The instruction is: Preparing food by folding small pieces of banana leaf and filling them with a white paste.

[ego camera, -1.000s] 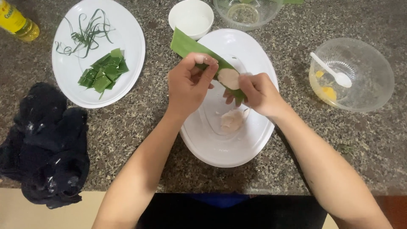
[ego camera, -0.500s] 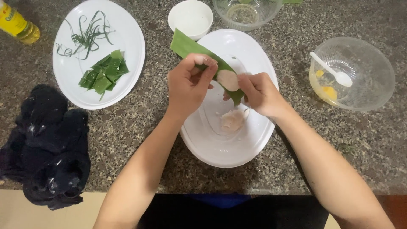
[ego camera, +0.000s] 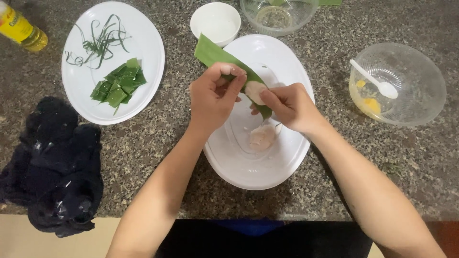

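Both hands hold a long green leaf strip over a white oval plate. My left hand pinches the strip near its middle. At the strip's lower end my right hand grips it, fingers by a pale round lump of dough that lies on the leaf. A second pale dough lump rests on the plate below the hands.
A white plate at the left carries cut green leaf squares and thin leaf shreds. A small white bowl, a clear bowl, a clear bowl with yellow filling and a white spoon, a dark cloth, a yellow bottle.
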